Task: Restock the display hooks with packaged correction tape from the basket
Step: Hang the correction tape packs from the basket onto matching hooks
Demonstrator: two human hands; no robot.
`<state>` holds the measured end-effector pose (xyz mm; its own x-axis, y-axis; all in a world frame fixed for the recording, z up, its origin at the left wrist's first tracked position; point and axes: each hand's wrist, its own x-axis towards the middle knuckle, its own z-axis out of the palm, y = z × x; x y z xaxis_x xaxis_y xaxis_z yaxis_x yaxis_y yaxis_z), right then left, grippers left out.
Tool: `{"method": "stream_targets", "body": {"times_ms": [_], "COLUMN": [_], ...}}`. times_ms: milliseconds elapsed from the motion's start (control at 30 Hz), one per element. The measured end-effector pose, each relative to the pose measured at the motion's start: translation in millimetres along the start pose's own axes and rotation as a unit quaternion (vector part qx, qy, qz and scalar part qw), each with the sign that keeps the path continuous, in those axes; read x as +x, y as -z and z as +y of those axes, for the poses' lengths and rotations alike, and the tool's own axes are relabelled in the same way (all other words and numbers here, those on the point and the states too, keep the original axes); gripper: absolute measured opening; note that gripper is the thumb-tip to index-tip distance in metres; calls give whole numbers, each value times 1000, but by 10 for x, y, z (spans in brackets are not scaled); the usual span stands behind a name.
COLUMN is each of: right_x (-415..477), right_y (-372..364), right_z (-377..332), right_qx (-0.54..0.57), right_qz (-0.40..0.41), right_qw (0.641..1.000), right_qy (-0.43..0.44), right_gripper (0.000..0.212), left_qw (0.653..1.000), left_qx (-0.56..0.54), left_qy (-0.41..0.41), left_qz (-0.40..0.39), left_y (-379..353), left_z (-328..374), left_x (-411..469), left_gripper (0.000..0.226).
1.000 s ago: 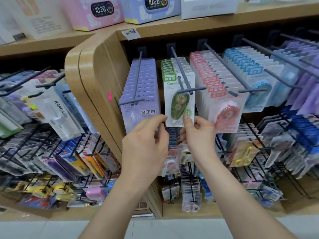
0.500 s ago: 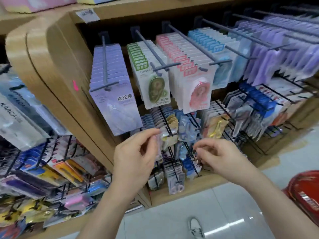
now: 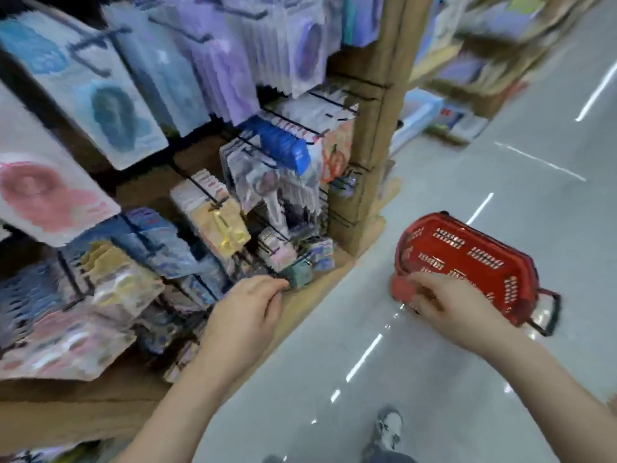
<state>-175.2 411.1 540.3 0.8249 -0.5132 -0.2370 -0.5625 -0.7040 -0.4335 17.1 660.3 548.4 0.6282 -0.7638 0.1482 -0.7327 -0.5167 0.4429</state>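
Both hands are working low between the wooden display rack (image 3: 377,128) and the red slotted plastic basket (image 3: 467,252) on the floor.
The right hand (image 3: 447,305) is overlapping the basket's near end, its fingers curled; the blur hides any grip. The left hand (image 3: 243,315) is hovering, loosely bent, beside a teal packet (image 3: 300,274). The carded correction tape packs (image 3: 50,195) are hanging above, apart from both hands.

Left hand (image 3: 245,312), right hand (image 3: 457,309), forearms bare; blurred grey-white sneaker (image 3: 388,426), dark trouser leg (image 3: 394,458).
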Motion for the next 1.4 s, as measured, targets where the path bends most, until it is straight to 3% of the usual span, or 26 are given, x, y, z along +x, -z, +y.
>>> {"method": "stream_targets", "body": {"times_ms": [100, 200, 300, 600, 800, 1033, 1300, 1400], "right_x": [-136, -325, -506, -283, 706, 2185, 3544, 3790], "right_y": [141, 239, 322, 412, 155, -855, -2888, -3655], "right_z": [765, 1487, 2110, 3306, 3872, 5008, 6548, 6902], "right_qx": [56, 110, 145, 245, 261, 289, 324, 341], "right_qz": [45, 94, 125, 169, 148, 78, -23, -66], "right_qw": [994, 973, 948, 874, 861, 856, 839, 819], "right_qy": [-87, -180, -253, -384, -412, -422, -437, -457], "right_gripper": [32, 40, 40, 29, 17, 31, 44, 46], "left_qw": [999, 996, 991, 973, 959, 922, 859, 838], "left_qx": [8, 20, 11, -80, -88, -56, 82, 98], "left_qy": [-20, -50, -73, -49, 8, 75, 30, 56], "left_qz": [-36, -69, -115, -212, -270, -376, -505, -535], "left_y": [-561, -1162, -1717, -2890, -3947, -5832, -8550, -9454], "left_z": [397, 847, 1273, 2179, 2225, 1870, 1139, 887], "left_x": [395, 804, 1189, 2300, 3223, 4072, 4266, 4097], "left_gripper": [34, 23, 30, 31, 22, 25, 26, 42]}}
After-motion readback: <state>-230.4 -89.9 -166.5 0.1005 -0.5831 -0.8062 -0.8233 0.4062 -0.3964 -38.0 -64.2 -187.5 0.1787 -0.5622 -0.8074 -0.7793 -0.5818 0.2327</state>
